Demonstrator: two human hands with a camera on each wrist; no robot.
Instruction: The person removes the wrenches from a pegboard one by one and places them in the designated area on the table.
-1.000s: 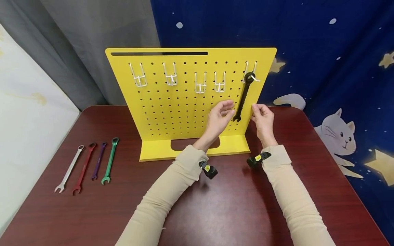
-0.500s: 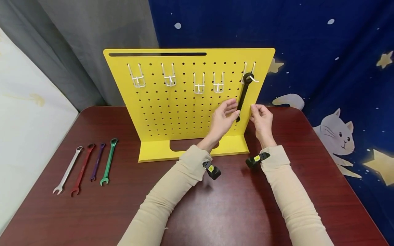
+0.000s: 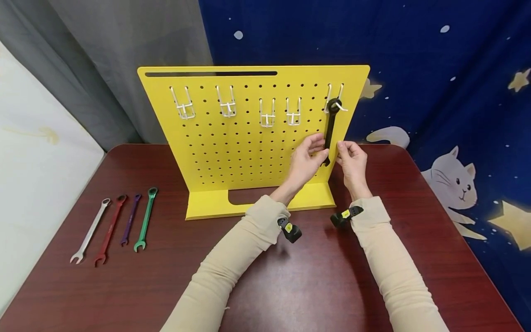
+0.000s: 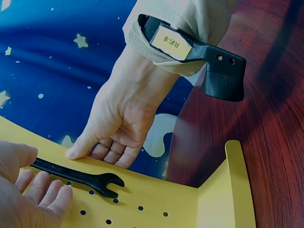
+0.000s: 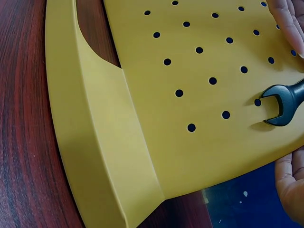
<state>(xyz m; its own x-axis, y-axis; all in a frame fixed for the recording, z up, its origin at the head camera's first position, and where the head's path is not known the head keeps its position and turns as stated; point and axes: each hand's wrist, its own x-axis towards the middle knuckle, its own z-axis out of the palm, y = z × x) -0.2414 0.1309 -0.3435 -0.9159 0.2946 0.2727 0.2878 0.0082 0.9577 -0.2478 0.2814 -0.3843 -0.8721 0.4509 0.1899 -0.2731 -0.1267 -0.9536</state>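
Note:
A black combination wrench [image 3: 330, 127] hangs by its ring end from a white hook at the right of the yellow pegboard [image 3: 232, 161]. My left hand [image 3: 306, 159] is at its lower shaft, fingers loosely extended and thumb overlapping the wrench in the head view. In the left wrist view, the open end of the wrench [image 4: 102, 183] sticks out past the thumb and fingers. My right hand [image 3: 353, 163] holds the right edge of the board, its thumb at the edge. Parts of both hands show at the right of the right wrist view.
Silver [image 3: 91, 230], red [image 3: 111, 230], purple [image 3: 131, 220] and green [image 3: 146, 220] wrenches lie in a row on the dark red table [image 3: 265, 295], left of the board. Several white hooks [image 3: 228, 107] on the board bear nothing. A blue curtain [image 3: 415, 69] hangs behind.
My left hand has moved right to the wrench, and its lower end has swung slightly right, so it hangs straighter. My right hand has stayed at the board's edge.

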